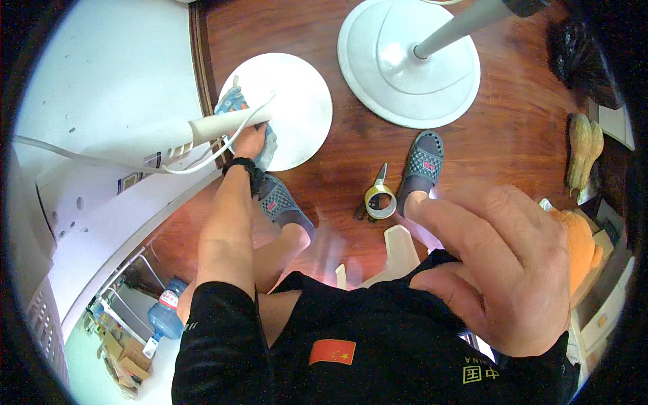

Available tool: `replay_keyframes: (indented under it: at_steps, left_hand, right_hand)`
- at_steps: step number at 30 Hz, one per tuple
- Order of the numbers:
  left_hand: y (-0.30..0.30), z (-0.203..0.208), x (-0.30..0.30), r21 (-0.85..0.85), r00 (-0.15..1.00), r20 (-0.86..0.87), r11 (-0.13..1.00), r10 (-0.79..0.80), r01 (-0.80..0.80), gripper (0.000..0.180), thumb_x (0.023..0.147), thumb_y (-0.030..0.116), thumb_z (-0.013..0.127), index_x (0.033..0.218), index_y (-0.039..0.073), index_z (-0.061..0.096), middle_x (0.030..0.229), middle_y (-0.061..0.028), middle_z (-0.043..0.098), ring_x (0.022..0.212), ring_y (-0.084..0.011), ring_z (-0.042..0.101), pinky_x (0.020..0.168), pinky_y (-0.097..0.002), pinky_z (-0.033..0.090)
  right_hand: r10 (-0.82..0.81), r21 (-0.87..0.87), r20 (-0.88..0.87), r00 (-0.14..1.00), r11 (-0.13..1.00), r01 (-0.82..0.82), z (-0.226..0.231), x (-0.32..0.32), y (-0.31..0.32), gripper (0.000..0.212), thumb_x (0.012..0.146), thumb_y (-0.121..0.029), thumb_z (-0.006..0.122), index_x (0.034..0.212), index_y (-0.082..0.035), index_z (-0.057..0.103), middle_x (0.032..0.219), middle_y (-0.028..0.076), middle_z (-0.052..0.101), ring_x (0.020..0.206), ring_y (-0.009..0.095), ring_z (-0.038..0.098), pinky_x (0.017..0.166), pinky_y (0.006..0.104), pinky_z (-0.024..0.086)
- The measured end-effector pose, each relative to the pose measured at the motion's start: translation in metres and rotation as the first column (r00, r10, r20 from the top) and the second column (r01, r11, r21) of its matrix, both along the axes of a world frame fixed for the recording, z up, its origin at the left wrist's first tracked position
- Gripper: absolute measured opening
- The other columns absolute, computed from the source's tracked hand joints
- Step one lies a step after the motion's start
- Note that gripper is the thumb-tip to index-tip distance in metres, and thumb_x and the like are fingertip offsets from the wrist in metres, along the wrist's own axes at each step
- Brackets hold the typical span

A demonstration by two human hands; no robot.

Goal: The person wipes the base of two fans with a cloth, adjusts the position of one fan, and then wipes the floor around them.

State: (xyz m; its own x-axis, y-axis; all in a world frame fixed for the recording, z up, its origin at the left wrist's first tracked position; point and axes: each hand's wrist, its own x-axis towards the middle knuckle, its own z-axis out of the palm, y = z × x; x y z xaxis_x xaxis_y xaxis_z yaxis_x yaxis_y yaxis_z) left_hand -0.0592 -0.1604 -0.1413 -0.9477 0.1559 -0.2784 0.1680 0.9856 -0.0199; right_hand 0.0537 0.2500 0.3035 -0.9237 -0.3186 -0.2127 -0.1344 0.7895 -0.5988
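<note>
My left hand (249,143), with a black band at the wrist, is closed on a crumpled blue patterned cloth (234,101) at a white round base (304,111). A cream pole (223,126) and a white cord (251,120) cross in front and hide part of the fingers. The pole joins the base to a white body at the left. Near the camera, on the right, my right hand (503,263) is raised with fingers bent and thumb apart from them. I see nothing in it.
Another round white base (398,88) with a grey pole (466,27) stands at the far side. A tape roll (380,202) and a pointed blade (382,173) lie between my slippered feet. Two long tan gourds (582,152) are at right. A blue water bottle (167,314) lies lower left.
</note>
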Motion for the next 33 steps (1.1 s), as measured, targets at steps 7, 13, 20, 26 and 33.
replay_keyframes:
  at_steps: [7, 13, 20, 26, 33]
  left_hand:
    - [0.091, 0.005, 0.113, 0.069, 0.965, -0.136, 0.974, 0.222, -0.215, 0.075, 0.099, 0.033, 0.055, 0.158, 0.001, 0.022, 0.164, -0.0274, 0.015, 0.147, -0.0558, 0.017, 0.116, -0.0661, 0.021]
    - [0.117, 0.028, 0.128, 0.175, 0.988, -0.080, 0.974, -0.134, 0.147, 0.073, 0.097, 0.025, 0.060, 0.158, 0.006, 0.026, 0.166, -0.0183, 0.018, 0.149, -0.0497, 0.017, 0.117, -0.0641, 0.021]
    - [0.021, 0.028, 0.101, 0.031, 0.998, 0.030, 0.998, -0.047, 0.046, 0.070, 0.101, 0.030, 0.053, 0.158, 0.004, 0.023, 0.164, -0.0214, 0.021, 0.151, -0.0431, 0.017, 0.122, -0.0553, 0.019]
    - [-0.005, 0.004, 0.063, 0.079, 0.995, -0.028, 0.992, 0.099, -0.096, 0.067, 0.102, 0.034, 0.051, 0.154, -0.001, 0.028, 0.159, -0.0282, 0.026, 0.148, -0.0487, 0.020, 0.120, -0.0579, 0.020]
    - [0.011, -0.028, 0.055, 0.138, 0.866, -0.237, 0.898, 0.440, -0.418, 0.071, 0.103, 0.045, 0.044, 0.153, -0.002, 0.028, 0.160, -0.0301, 0.024, 0.146, -0.0539, 0.021, 0.115, -0.0649, 0.023]
  right_hand:
    - [0.017, -0.036, -0.088, 0.996, 0.999, -0.021, -0.002, 0.002, -0.009, 0.049, 0.070, -0.030, 0.081, 0.109, -0.001, 0.070, 0.099, 0.016, 0.069, 0.083, 0.034, 0.068, 0.070, 0.0399, 0.055]
    - [0.039, 0.003, -0.087, 0.995, 0.999, -0.039, -0.002, 0.005, -0.011, 0.045, 0.072, -0.028, 0.081, 0.106, -0.001, 0.068, 0.098, 0.016, 0.069, 0.085, 0.036, 0.068, 0.071, 0.0415, 0.055]
    - [0.025, 0.008, -0.098, 0.995, 1.000, -0.024, -0.005, -0.003, -0.013, 0.046, 0.071, -0.027, 0.080, 0.107, -0.002, 0.069, 0.100, 0.016, 0.068, 0.086, 0.036, 0.068, 0.073, 0.0426, 0.055]
    - [0.026, 0.015, -0.018, 0.999, 1.000, -0.026, -0.006, -0.001, -0.016, 0.051, 0.072, -0.032, 0.078, 0.112, -0.002, 0.070, 0.101, 0.014, 0.069, 0.088, 0.034, 0.068, 0.073, 0.0408, 0.055]
    - [0.067, 0.041, -0.104, 0.992, 0.997, -0.063, -0.010, -0.005, -0.011, 0.050, 0.074, -0.035, 0.077, 0.110, -0.001, 0.071, 0.100, 0.014, 0.070, 0.084, 0.032, 0.069, 0.070, 0.0391, 0.056]
